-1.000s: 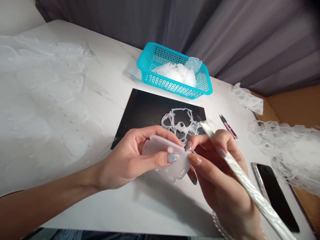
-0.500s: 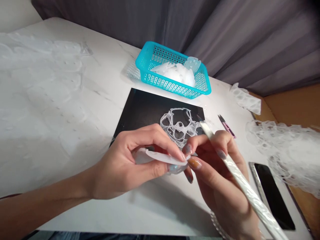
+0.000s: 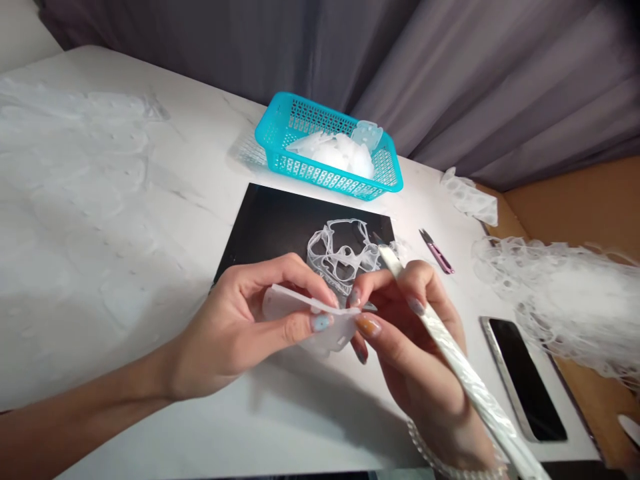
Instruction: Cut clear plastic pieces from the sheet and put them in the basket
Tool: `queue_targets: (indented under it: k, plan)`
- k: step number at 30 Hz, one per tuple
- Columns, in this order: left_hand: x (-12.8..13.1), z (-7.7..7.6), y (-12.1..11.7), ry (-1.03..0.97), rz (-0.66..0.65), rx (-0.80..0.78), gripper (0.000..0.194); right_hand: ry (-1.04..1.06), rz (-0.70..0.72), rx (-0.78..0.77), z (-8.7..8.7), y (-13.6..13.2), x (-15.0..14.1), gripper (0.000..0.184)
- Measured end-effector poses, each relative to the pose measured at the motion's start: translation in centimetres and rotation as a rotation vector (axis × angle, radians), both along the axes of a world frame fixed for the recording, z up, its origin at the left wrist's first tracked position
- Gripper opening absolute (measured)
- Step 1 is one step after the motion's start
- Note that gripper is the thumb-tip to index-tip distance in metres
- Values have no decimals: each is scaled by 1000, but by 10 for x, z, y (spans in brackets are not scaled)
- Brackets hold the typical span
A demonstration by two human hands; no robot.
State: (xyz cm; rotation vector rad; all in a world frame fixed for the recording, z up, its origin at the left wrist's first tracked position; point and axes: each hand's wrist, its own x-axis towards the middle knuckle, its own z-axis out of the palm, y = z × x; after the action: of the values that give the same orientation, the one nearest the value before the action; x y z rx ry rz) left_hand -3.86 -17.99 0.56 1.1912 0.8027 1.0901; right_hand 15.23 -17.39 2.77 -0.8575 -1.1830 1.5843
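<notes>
My left hand [image 3: 250,323] grips a thin translucent white plastic piece [image 3: 337,333] between thumb and fingers, in front of the black mat. At its right end, the thumb and a finger of my right hand [image 3: 415,347] pinch the edge. That same hand also holds a slim pearly-white tool [image 3: 457,360] with a dark pointed tip, which looks like a craft knife; it slants up past the fingers, tip away from the plastic. Behind the hands, a cut-out clear plastic frame [image 3: 345,253] lies on the black mat [image 3: 270,227].
A turquoise basket [image 3: 310,170] holding white plastic pieces stands at the back. Small pink-handled snips [image 3: 437,253] and a phone [image 3: 527,380] lie to the right. Clear plastic scraps [image 3: 565,300] heap at the far right; clear plastic sheets [image 3: 85,180] spread over the left.
The plastic piece has been turned so that more of its flat face shows below my left thumb. Both hands stay on it. The whole view has shifted slightly.
</notes>
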Motion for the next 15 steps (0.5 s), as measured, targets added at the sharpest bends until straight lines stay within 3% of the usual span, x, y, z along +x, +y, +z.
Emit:
queue_targets:
  k: [4,11,15]
  plan:
    - [1,-3,1,-10,-41,-130,11,18,-7,22,-2,0,-1,37]
    - [1,-9,6,18,-45,-121,15,23,-30,48,-3,1,0,37]
    - [-4,-12,5,95,-34,-105,11,-90,-33,64,0,0,-3,38]
